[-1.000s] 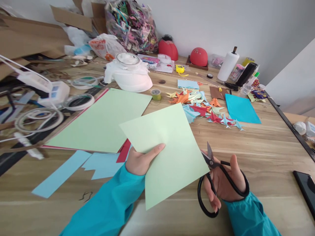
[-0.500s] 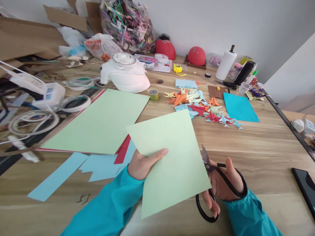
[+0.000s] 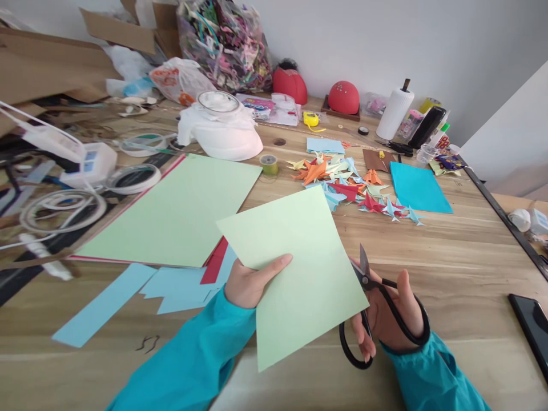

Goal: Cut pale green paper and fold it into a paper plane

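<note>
My left hand (image 3: 252,279) grips a pale green sheet of paper (image 3: 308,285), thumb on top and the other fingers hidden beneath. Black-handled scissors (image 3: 365,279) are in my right hand (image 3: 391,314), their blades spread apart at the sheet's right edge. One blade is partly hidden behind the paper. Left of my hands lies a stack of larger green sheets (image 3: 180,217) with red paper showing at its edge. Light blue paper strips (image 3: 105,305) and a red strip (image 3: 214,262) lie just in front of that stack.
Folded paper cranes (image 3: 342,182) are heaped beyond my hands, beside a turquoise paper square (image 3: 419,187). A spool of thread (image 3: 269,164) stands near the green stack. Coiled white cables (image 3: 64,211) crowd the left side. A phone (image 3: 533,328) lies at the right.
The scissors' blades have opened wider and swung slightly toward the right. The held green sheet has turned a little, its lower corner shifting right and up.
</note>
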